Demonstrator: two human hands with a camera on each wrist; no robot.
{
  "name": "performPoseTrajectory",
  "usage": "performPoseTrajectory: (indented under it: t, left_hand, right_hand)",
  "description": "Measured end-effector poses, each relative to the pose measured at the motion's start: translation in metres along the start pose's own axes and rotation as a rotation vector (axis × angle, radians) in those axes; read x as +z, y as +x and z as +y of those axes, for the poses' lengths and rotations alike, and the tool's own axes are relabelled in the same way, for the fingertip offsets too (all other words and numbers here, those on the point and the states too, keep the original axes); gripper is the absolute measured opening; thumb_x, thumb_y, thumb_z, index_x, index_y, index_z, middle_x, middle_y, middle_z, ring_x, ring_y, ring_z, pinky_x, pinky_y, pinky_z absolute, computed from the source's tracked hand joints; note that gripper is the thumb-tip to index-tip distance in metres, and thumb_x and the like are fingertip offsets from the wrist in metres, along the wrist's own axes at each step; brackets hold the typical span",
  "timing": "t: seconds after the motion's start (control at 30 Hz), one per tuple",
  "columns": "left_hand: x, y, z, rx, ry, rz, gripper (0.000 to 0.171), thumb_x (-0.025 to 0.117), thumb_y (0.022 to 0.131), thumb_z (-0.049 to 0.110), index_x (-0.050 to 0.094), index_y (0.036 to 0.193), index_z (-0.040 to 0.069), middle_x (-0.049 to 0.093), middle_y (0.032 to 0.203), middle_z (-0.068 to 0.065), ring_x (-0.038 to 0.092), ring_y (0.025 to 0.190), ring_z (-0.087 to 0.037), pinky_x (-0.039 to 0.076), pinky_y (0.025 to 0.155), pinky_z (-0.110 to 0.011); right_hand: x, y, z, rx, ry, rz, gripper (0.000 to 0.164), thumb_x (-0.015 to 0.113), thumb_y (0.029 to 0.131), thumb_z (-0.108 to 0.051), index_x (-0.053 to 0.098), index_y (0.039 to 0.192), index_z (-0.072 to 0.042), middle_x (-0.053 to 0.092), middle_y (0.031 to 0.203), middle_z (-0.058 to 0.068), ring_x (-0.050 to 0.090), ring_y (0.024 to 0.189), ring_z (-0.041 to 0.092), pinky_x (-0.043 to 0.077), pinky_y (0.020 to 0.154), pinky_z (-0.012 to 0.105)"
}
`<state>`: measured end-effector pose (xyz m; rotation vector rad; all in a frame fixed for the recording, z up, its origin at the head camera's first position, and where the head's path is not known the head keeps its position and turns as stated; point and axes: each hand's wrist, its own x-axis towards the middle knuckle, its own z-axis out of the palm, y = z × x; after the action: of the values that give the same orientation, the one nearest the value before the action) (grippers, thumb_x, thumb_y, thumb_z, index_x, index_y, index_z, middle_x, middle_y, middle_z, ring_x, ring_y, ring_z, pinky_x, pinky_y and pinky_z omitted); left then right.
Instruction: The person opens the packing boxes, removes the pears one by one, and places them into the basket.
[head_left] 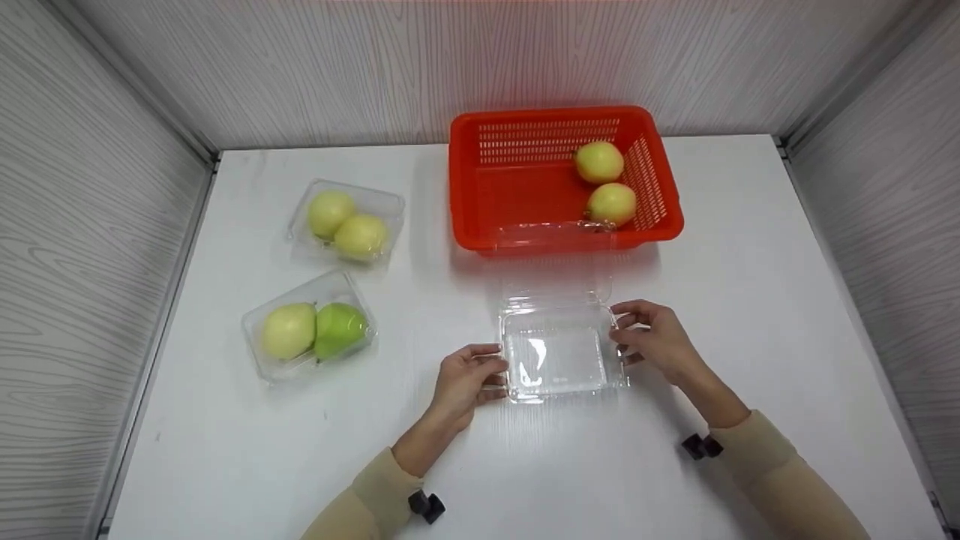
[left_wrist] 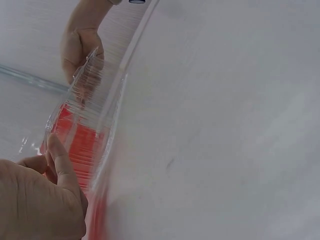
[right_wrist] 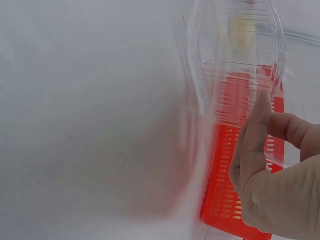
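Observation:
An empty clear plastic clamshell box [head_left: 556, 358] lies between both hands, its hinged lid [head_left: 555, 277] raised at the back and overlapping the basket's front in the head view. My left hand [head_left: 461, 382] pinches the box's left rim, thumb above and fingers at the side. On the opposite side, my right hand [head_left: 654, 341] grips the right rim between thumb and fingers. The left wrist view shows the ribbed wall of the box [left_wrist: 95, 120] spanning both hands. In the right wrist view, the thumb and fingers of the right hand [right_wrist: 275, 180] meet at the rim.
Behind the box stands a red plastic basket [head_left: 517, 187] with two pale yellow-green fruits [head_left: 600, 163] at its right end. To the left sit two closed clear boxes, the back box [head_left: 375, 199] with two pale fruits, the front box [head_left: 259, 360] with one pale and one green fruit.

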<state>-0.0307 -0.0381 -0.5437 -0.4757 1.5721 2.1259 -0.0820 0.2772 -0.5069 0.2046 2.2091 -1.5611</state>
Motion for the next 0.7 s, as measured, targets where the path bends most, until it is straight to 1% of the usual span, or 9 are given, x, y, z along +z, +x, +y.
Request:
performPoseTrajectory:
  t: [0.23,0.53,0.7]
  left_hand:
    - [0.013,0.007,-0.002,-0.008,0.001,0.003,0.038,0.074,0.093,0.004,0.062,0.128,-0.003,0.072,0.094,-0.001,0.07,0.07,-0.011,0.067,0.067,-0.027]
    - [0.03,0.012,-0.003,0.002,-0.023,-0.05,0.038,0.073,0.094,0.004,0.061,0.129,-0.003,0.072,0.094,0.0,0.07,0.071,-0.012,0.068,0.069,-0.029]
    - [0.039,0.014,-0.004,0.009,-0.008,-0.058,0.038,0.073,0.093,0.004,0.062,0.129,-0.003,0.072,0.094,-0.001,0.071,0.071,-0.012,0.069,0.07,-0.03]
  right_hand:
    - [-0.014,0.0,0.002,0.016,-0.027,0.005,0.052,0.07,0.097,-0.009,0.053,0.145,0.004,0.062,0.103,0.004,0.067,0.073,0.01,0.067,0.064,0.029]
    - [-0.03,0.001,0.003,0.042,-0.096,0.04,0.051,0.07,0.099,-0.011,0.053,0.145,0.002,0.062,0.103,0.004,0.067,0.076,0.011,0.067,0.066,0.028]
    - [-0.039,0.0,0.004,0.04,-0.109,0.032,0.051,0.069,0.099,-0.01,0.052,0.146,0.003,0.062,0.103,0.004,0.067,0.076,0.01,0.067,0.067,0.029]
